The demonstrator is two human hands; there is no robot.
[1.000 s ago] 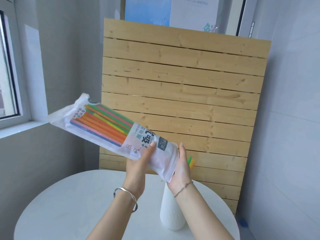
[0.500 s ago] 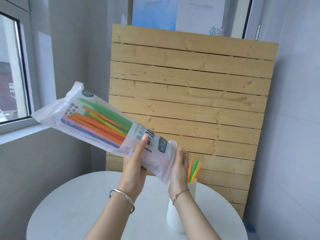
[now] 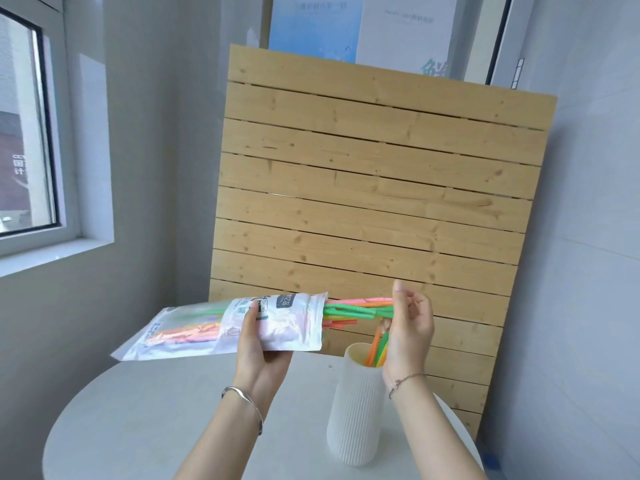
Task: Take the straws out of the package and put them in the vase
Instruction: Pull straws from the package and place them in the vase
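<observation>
My left hand (image 3: 258, 344) grips a clear and white plastic package (image 3: 221, 329) of coloured straws, held almost level above the round table. Several straws (image 3: 356, 308), green, pink and orange, stick out of the package's open right end. My right hand (image 3: 410, 323) pinches the ends of those protruding straws. Below it stands a white ribbed vase (image 3: 356, 410) on the table, with a few orange, green and yellow straws (image 3: 377, 348) leaning inside it.
The vase stands on a round white table (image 3: 156, 420). A wooden slatted panel (image 3: 381, 188) leans upright behind the table. A window (image 3: 24, 133) with a sill is on the left wall, and grey walls close in on both sides.
The package has swung from tilted up-left to nearly level. Straws have slid out of its open end, and my right hand has moved from the package's end onto them.
</observation>
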